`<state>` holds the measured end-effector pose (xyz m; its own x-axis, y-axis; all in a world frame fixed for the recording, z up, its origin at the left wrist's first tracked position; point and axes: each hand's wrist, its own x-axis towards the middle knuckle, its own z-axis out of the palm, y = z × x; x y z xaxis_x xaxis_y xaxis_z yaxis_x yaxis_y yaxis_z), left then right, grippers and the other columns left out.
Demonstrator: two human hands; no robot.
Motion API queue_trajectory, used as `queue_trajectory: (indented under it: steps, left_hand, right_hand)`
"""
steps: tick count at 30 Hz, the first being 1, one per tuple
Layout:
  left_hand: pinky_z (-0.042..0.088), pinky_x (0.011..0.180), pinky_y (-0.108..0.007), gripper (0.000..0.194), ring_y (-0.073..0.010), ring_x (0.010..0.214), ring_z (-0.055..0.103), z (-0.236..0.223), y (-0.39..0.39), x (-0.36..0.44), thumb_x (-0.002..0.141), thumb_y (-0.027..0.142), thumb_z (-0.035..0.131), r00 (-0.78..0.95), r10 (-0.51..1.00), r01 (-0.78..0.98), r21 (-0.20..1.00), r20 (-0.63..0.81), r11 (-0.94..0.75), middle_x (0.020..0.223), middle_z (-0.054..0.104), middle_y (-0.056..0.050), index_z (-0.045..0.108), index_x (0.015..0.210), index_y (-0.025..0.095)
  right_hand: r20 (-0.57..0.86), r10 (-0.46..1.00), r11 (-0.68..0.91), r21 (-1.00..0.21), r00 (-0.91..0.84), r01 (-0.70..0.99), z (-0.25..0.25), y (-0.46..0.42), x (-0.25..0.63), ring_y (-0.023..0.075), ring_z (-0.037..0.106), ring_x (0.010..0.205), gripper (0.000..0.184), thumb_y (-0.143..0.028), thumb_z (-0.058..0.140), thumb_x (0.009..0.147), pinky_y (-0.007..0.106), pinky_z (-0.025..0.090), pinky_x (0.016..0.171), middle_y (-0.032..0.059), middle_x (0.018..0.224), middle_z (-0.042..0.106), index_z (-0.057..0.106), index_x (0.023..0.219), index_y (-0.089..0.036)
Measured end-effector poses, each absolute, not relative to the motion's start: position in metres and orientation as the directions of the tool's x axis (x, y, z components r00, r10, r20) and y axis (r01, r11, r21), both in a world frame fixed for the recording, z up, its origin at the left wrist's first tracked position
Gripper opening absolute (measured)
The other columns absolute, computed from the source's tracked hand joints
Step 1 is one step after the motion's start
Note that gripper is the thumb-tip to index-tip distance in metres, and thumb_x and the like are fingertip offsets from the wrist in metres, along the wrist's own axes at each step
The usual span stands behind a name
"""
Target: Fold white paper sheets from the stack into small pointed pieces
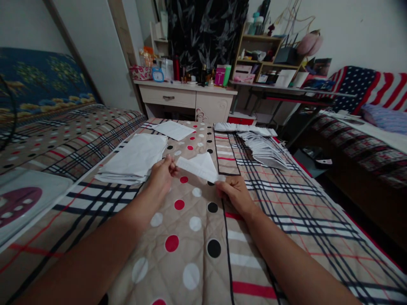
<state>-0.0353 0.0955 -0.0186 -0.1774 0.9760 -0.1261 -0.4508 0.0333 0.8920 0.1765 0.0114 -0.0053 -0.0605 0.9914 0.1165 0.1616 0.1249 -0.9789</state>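
a folded white paper-like sheet [199,166] is held just above the dotted and plaid quilted bedspread [187,224], one corner pinched between thumb and fingers of the left hand [163,171], the opposite corner pinched by the right hand [234,190]. a stack of flat white sheets [132,159] is seen beside the left hand; fanned white folded pieces [263,149] are seen beyond the right.

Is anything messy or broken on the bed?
Nothing looks spilled or broken on the bed. The only untidy bit is the fanned white pile on the right: its edges spread at a slant, unlike the flatter white stack. The white piece between the left hand and right hand looks fine.
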Motion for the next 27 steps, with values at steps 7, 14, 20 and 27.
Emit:
queue_trajectory:
  steps: [7,14,20,27]
  left_hand:
    - [0.043,0.053,-0.02,0.051,-0.009,0.061,0.058,-0.009,0.076,-0.015,0.06,0.055,0.082,0.065,0.991,-0.529,0.837,-0.12,0.137,0.082,0.066,-0.002,0.062,0.088,0.018]
    - [0.041,0.051,-0.025,0.035,-0.0108,0.048,0.053,-0.011,0.043,0.021,0.065,0.044,0.081,0.356,0.935,-0.358,0.925,0.009,0.127,0.053,0.059,-0.001,0.064,0.062,0.013]
    - [0.034,0.048,-0.022,0.034,-0.0069,0.048,0.046,-0.01,0.06,0.005,0.056,0.04,0.086,0.07,0.998,-0.329,0.944,-0.005,0.028,0.054,0.061,-0.001,0.065,0.056,0.013]
    - [0.034,0.047,-0.019,0.038,-0.0067,0.048,0.048,-0.005,0.085,-0.021,0.056,0.042,0.085,-0.135,0.991,-0.4,0.914,0.015,-0.068,0.052,0.057,0.001,0.06,0.056,0.013]
  right_hand:
    - [0.193,0.978,0.18,-0.973,0.079,0.143,-0.003,0.01,0.168,0.0121,0.052,0.051,0.039,-0.043,0.058,0.085,0.024,0.039,0.053,0.002,0.054,0.06,0.069,0.059,-0.016]
    - [0.123,0.992,0.123,-0.992,-0.031,0.003,-0.006,0.007,0.152,0.0117,0.053,0.052,0.041,-0.048,0.059,0.086,0.023,0.039,0.052,0.0039,0.061,0.064,0.068,0.062,-0.016]
    - [0.103,0.994,0.105,-0.994,-0.045,0.039,-0.006,0.007,0.156,0.0096,0.047,0.044,0.039,-0.041,0.058,0.084,0.023,0.034,0.046,0.0017,0.051,0.059,0.063,0.055,-0.016]
    - [0.069,0.997,0.069,-0.998,-0.042,-0.003,-0.004,0.005,0.155,0.0086,0.043,0.039,0.037,-0.037,0.059,0.081,0.022,0.03,0.041,0.0002,0.045,0.055,0.061,0.05,-0.016]
